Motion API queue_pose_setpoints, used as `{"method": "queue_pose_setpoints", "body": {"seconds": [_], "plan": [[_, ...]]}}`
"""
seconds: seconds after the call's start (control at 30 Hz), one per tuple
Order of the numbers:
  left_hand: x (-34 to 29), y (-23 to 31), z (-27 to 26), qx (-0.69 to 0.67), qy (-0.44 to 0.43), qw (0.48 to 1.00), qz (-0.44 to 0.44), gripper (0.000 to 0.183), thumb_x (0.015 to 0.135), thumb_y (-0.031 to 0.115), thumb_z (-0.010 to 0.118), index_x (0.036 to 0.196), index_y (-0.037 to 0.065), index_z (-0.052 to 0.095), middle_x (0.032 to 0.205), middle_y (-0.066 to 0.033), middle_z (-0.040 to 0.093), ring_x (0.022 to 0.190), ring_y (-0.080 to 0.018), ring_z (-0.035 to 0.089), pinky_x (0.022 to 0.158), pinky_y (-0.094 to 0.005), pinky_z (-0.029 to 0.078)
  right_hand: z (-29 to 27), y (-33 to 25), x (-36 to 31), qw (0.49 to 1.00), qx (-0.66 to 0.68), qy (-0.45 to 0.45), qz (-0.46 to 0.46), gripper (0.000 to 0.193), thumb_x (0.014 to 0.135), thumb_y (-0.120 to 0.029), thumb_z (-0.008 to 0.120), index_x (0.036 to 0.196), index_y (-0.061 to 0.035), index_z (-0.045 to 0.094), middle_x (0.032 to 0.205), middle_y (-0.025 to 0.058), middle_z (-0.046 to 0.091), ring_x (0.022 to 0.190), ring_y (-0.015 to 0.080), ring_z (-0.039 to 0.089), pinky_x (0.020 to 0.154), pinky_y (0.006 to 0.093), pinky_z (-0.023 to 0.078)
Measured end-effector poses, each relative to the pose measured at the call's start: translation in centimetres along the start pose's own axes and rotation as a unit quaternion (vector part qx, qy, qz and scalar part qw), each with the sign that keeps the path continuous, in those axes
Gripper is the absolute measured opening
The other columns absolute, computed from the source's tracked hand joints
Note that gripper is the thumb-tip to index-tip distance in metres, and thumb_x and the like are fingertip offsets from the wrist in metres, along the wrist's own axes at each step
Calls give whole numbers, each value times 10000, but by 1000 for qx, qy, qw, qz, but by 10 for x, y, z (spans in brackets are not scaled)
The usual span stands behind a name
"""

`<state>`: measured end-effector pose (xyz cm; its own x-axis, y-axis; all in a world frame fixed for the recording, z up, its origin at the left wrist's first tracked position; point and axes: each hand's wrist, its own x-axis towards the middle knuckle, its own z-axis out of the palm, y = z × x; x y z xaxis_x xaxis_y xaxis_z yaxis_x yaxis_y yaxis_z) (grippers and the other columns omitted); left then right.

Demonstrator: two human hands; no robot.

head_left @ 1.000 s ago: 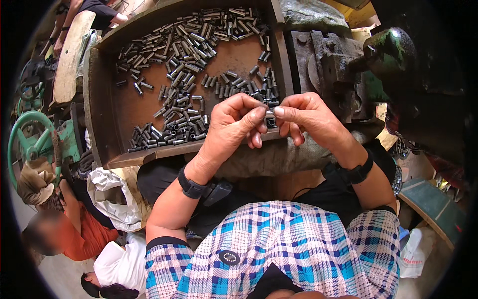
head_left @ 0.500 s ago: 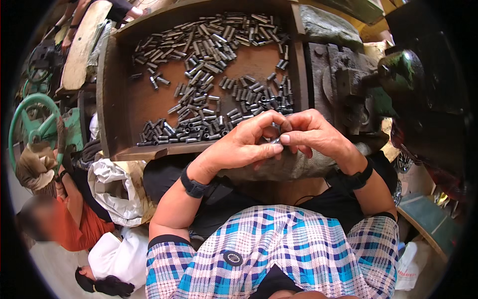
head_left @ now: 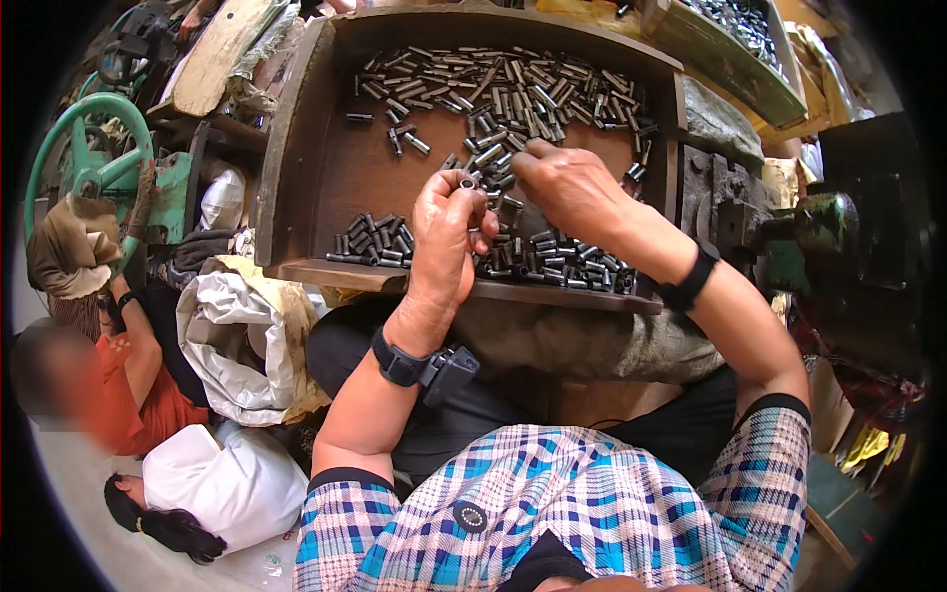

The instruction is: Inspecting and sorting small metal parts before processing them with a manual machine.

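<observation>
My left hand (head_left: pixel 449 237) is raised over the near edge of a wooden tray (head_left: pixel 291 148), its fingers closed round a short metal tube (head_left: pixel 468 184) whose open round end points up by the thumb. Over the middle of the tray, my right hand (head_left: pixel 582 192) bends down with curled fingers, the fingertips at a heap of loose metal tubes (head_left: pixel 538 104). What those fingertips hold, if anything, is hidden. More short tubes (head_left: pixel 373 240) lie along the tray's near side, some of them behind my left hand.
Right of the tray stands a dark, greasy machine (head_left: pixel 829 227). At upper right is another box (head_left: pixel 730 59) with metal parts. A white sack (head_left: pixel 232 345) and a green handwheel (head_left: pixel 89 178) are on the left, near two other people (head_left: pixel 222 483).
My hands, together before over the tray's near edge, have come apart. The right one has reached out to the far heap; the left has turned upright with a tube. The view has shifted.
</observation>
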<state>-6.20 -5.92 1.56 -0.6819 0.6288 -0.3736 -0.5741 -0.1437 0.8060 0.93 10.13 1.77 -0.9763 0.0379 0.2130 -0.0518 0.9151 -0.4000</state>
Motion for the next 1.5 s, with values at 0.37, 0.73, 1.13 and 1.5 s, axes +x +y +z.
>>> {"method": "queue_pose_setpoints", "body": {"seconds": [0.37,0.73,1.13,1.5], "plan": [[2,-5,-13,285,-88,947,122,95,792,46,615,874,38,568,684,3,541,542,-68,486,492,-206,391,15,10,10,993,-83,-75,-43,153,718,-47,566,868,-14,564,774,161,630,744,335,633,603,402,500],[19,-24,5,777,-72,557,284,130,803,90,573,932,95,580,832,-141,592,704,-347,612,592,-423,508,-30,17,-85,975,149,-7,164,175,690,-123,593,799,12,576,780,176,612,755,334,612,684,397,481],[23,-26,18,763,-122,580,258,244,772,158,661,854,33,469,784,-168,596,750,-379,588,635,-453,466,-40,1,-137,922,273,49,272,184,773,-107,662,858,16,556,683,128,594,604,200,596,569,307,473],[9,-30,41,686,-177,647,282,169,810,107,622,857,8,493,726,-180,562,699,-368,571,601,-422,443,-29,12,-144,791,507,94,328,150,779,-92,684,883,-4,622,737,-18,577,630,30,475,564,198,416]]}}
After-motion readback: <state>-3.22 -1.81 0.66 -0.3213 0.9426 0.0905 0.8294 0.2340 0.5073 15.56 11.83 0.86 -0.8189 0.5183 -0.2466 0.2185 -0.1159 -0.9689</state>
